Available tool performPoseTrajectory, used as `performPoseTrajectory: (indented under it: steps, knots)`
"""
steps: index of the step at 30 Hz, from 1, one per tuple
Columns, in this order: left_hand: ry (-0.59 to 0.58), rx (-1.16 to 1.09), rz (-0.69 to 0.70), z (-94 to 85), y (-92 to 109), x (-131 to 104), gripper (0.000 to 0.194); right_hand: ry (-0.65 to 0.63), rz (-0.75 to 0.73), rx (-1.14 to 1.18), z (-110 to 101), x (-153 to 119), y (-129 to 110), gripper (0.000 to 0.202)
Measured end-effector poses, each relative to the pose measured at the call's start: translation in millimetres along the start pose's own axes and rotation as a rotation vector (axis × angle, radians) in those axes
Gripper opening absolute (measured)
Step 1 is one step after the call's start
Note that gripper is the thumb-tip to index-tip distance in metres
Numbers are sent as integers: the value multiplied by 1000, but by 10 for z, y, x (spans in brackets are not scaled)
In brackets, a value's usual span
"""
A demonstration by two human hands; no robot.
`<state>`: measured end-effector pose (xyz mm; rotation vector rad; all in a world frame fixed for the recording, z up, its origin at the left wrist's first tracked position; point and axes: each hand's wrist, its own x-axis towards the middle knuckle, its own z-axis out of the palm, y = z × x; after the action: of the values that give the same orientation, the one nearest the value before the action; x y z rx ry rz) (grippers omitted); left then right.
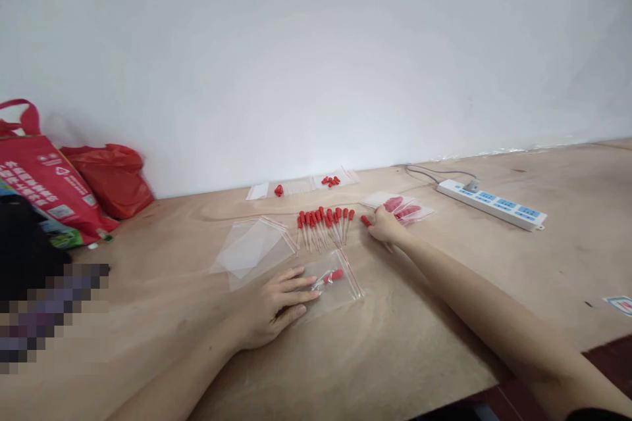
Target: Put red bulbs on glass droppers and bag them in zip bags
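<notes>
My left hand (276, 306) lies with its fingers stretched out over the left edge of a clear zip-lock bag (345, 293). A red-topped dropper (337, 274) is inside that bag. My right hand (386, 226) is closed around another dropper (365, 220); its red bulb pokes out left of the fingers, and most of the rest is hidden. Between and beyond the hands, several droppers (320, 217) lie in a row, red bulbs pointing away from me. Clear bags with red bulbs in them (417, 212) lie just behind my right hand.
Flat clear bags (254, 250) overlap left of the dropper row. By the wall are loose red bulbs (330, 181) and thin clear tubes (299, 186) on or in plastic bags. A power strip (494, 204) with a cable lies right. Red bags (108, 177) stand at the left.
</notes>
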<state>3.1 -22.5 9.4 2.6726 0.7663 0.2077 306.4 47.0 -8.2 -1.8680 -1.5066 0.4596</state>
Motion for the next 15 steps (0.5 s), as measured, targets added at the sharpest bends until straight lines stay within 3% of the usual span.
performPoseTrajectory:
  steps: [4,7,10,15]
  knots:
    - [-9,-18,5,-1,4,-1,34,-45,-3,47,-112,-197,22,36]
    - [0,-33,42,9,18,14,35,-107,-58,349,-135,-384,5,46]
    - [-6,-35,59,27,44,30,36,-69,-54,649,-57,-523,-33,50]
    - [-17,-5,56,43,66,38,37,3,29,867,115,-632,-102,48]
